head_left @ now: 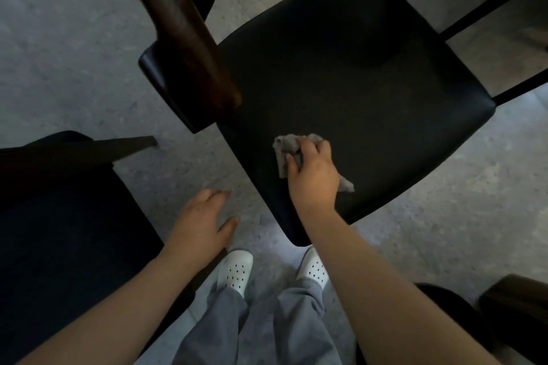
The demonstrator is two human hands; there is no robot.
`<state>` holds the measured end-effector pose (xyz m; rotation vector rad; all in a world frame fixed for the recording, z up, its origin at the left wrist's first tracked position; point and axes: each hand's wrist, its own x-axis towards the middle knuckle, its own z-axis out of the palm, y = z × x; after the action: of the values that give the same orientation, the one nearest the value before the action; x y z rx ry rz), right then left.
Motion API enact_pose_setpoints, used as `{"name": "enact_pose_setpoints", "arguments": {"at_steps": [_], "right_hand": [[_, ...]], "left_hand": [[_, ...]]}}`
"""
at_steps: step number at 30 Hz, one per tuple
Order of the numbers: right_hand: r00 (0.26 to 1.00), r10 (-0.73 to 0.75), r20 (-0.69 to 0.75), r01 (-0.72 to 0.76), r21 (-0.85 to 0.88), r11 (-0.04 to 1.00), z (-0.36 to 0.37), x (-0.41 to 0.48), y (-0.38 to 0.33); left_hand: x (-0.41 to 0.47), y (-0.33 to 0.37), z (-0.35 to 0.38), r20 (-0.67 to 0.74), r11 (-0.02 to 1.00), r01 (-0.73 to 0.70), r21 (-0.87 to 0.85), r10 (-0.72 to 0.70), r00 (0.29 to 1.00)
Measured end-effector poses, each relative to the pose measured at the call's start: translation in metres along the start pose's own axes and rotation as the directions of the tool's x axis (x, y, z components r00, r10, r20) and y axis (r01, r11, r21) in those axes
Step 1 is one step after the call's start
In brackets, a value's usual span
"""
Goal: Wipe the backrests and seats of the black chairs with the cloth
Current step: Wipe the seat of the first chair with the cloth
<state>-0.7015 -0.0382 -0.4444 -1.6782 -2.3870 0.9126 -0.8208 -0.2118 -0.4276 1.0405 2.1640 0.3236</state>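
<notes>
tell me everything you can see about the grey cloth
The cloth is a small grey rag, soft and crumpled, and looks like thin fabric. It lies bunched on the black chair seat, toward the edge nearest the person. The right hand covers its middle, with fingers curled over it and the thumb against its side, holding it to the seat. Only two parts show: a wrinkled fold beyond the fingers and a corner poking out beside the wrist.
</notes>
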Motion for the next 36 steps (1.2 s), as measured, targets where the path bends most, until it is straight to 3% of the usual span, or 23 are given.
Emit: {"name": "enact_pose_setpoints", "arguments": {"at_steps": [5,8,11,13,16,19,21,23,26,28,30,34,36], "right_hand": [[0.945,-0.2,0.258,0.185,0.079,0.98,0.012,-0.055,0.011],[0.968,-0.215,0.133,0.211,0.044,0.977,0.001,-0.06,0.02],[0.997,-0.066,-0.042,0.065,-0.024,0.998,-0.015,-0.04,0.031],[0.996,0.067,-0.066,-0.068,-0.026,0.997,-0.016,-0.038,0.038],[0.998,0.053,-0.018,-0.054,-0.033,0.998,0.003,-0.075,0.04],[0.99,0.086,0.108,-0.095,0.081,0.992,0.014,-0.111,0.04],[0.992,0.041,0.115,-0.054,0.108,0.993,0.012,-0.116,0.042],[0.999,0.031,0.01,-0.032,0.09,0.995,0.003,-0.107,0.046],[0.955,0.23,-0.186,-0.212,0.111,0.971,-0.009,-0.083,0.061],[0.923,0.327,-0.205,-0.298,0.159,0.941,-0.008,-0.08,0.063],[0.934,0.325,-0.152,-0.294,0.193,0.936,0.002,-0.094,0.056],[0.963,0.236,0.13,-0.261,0.235,0.936,0.016,-0.132,0.043],[0.958,0.216,0.191,-0.258,0.235,0.937,0.012,-0.138,0.044]], "left_hand": [[0.002,-0.001,-0.005,0.014,1.0,0.014,-0.012,-0.014,1.0],[0.002,0.0,-0.004,0.016,1.0,0.021,-0.003,-0.02,1.0],[0.001,0.002,0.001,0.016,1.0,0.007,-0.011,-0.007,1.0],[0.001,0.004,0.003,0.024,1.0,0.005,-0.02,-0.004,1.0],[0.001,0.006,0.005,0.04,1.0,0.014,-0.024,-0.013,0.999],[0.001,0.009,0.006,0.054,1.0,0.014,-0.018,-0.013,0.998],[0.001,0.01,0.007,0.067,1.0,0.014,-0.014,-0.013,0.998],[0.0,0.01,0.007,0.076,1.0,0.02,-0.015,-0.019,0.997],[-0.003,0.01,0.01,0.077,1.0,0.021,-0.013,-0.02,0.997],[-0.005,0.012,0.011,0.085,1.0,0.025,-0.017,-0.024,0.996],[-0.008,0.014,0.011,0.086,1.0,0.028,-0.012,-0.027,0.996],[-0.012,0.02,0.009,0.093,0.999,0.038,-0.024,-0.036,0.995],[-0.014,0.021,0.008,0.097,0.999,0.037,-0.036,-0.034,0.995]]}}
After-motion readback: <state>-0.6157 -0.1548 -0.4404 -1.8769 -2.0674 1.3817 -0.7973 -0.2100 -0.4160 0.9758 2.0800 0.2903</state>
